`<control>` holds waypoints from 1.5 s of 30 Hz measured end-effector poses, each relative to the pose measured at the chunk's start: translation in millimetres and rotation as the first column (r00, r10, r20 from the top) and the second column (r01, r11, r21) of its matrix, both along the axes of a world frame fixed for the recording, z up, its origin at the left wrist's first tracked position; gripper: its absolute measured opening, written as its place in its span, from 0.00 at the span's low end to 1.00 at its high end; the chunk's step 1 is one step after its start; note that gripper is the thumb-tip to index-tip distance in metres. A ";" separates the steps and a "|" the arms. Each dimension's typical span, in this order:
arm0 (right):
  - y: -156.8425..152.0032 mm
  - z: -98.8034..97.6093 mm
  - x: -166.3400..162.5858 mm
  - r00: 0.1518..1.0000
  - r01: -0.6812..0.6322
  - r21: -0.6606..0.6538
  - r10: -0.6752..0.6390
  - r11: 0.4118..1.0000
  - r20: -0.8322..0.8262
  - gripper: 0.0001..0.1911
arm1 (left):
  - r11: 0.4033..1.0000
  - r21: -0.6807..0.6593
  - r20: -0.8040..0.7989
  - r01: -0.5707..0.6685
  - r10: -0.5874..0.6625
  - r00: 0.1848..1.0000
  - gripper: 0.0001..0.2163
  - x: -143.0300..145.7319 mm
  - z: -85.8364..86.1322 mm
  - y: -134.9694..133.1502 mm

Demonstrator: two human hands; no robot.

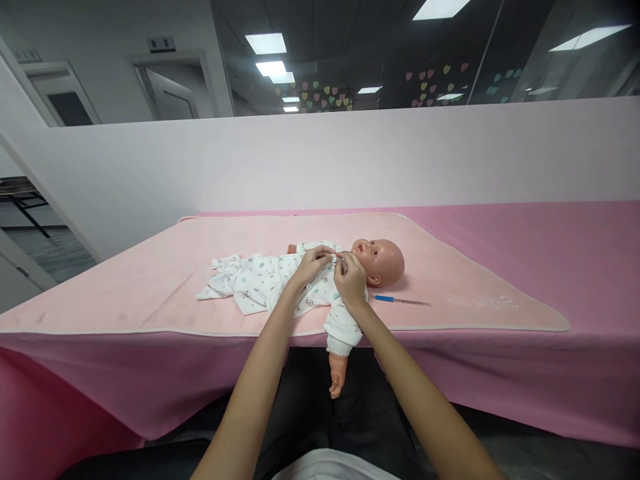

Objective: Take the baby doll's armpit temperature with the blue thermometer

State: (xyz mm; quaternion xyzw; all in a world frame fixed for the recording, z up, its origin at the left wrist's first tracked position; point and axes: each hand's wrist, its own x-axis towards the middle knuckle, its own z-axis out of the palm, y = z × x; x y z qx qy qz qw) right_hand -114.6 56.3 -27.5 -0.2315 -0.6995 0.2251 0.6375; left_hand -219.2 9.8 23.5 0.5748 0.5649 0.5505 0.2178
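Doll is found lying on its back along the table, with its head toward the right and its garment's leg ends toward the left. A white printed garment is worn by it. The near arm is extended past the front edge of the table, and the far hand is seen protruding from its sleeve.

Both hands are placed at the upper chest, close below the chin. By the right hand, garment cloth appears to be pinched between bent fingers and thumb. The left hand is laid across the chest with its fingers directed toward the right hand; whether cloth is gripped by it cannot be told. The fingertips of the two are brought close together.

A slim stick with a blue end is noted near the head, on the near side. Doll and stick are supported by a peach pad with a pale border, spread over a pink cloth. Behind the table, a white partition is topped by dark glass.
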 end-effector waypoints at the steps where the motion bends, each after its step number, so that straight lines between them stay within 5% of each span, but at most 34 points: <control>1: -0.6 0.3 0.1 1.000 0.008 0.014 -0.008 1.000 0.020 0.11 | 1.000 0.007 0.032 -0.001 0.001 0.999 0.10 -0.3 -0.7 -0.3; 7: 0.5 -0.3 -0.4 0.998 0.004 0.011 -0.005 1.000 0.057 0.11 | 1.000 0.011 0.048 -0.002 0.001 0.999 0.13 4.2 1.0 -3.3; 12: 1.3 -1.7 -0.2 0.999 0.013 -0.004 -0.013 1.000 0.039 0.12 | 1.000 -0.020 -0.265 0.011 -0.016 0.964 0.18 7.6 7.3 -23.2; 15: 1.8 -2.2 -0.2 0.999 0.025 -0.008 -0.024 1.000 0.028 0.13 | 0.998 -0.010 -0.468 -0.065 0.052 0.882 0.22 3.7 4.3 -43.6; 17: 2.0 -2.4 -0.3 0.999 0.034 0.001 -0.034 0.999 0.029 0.14 | 0.976 0.094 -0.553 -0.197 0.216 0.805 0.18 1.5 -0.8 -55.4; 21: -1.1 -2.6 -0.3 0.990 0.122 0.066 -0.126 0.990 0.060 0.15 | 0.840 0.346 -0.599 -0.417 0.540 0.591 0.09 2.4 -10.6 -66.2; 26: -9.1 -3.0 -1.7 0.950 -0.013 0.358 -0.100 0.934 0.295 0.15 | 0.791 0.425 -0.656 -0.441 0.604 0.452 0.09 6.6 -16.1 -64.6; 31: -11.1 -3.0 -5.7 0.900 -0.067 0.432 -0.132 0.900 0.415 0.16 | 0.766 0.420 -0.714 -0.486 0.610 0.345 0.10 8.1 -19.9 -62.9; 38: -13.6 2.5 -3.9 0.860 -0.066 0.353 -0.126 0.933 0.495 0.13 | 0.705 0.421 -0.701 -0.571 0.652 0.288 0.12 14.0 -20.3 -63.5; 45: -29.9 13.9 -13.1 0.865 0.037 0.129 -0.096 0.991 0.493 0.10 | 0.711 0.371 -0.716 -0.598 0.629 0.304 0.11 14.4 -20.4 -65.1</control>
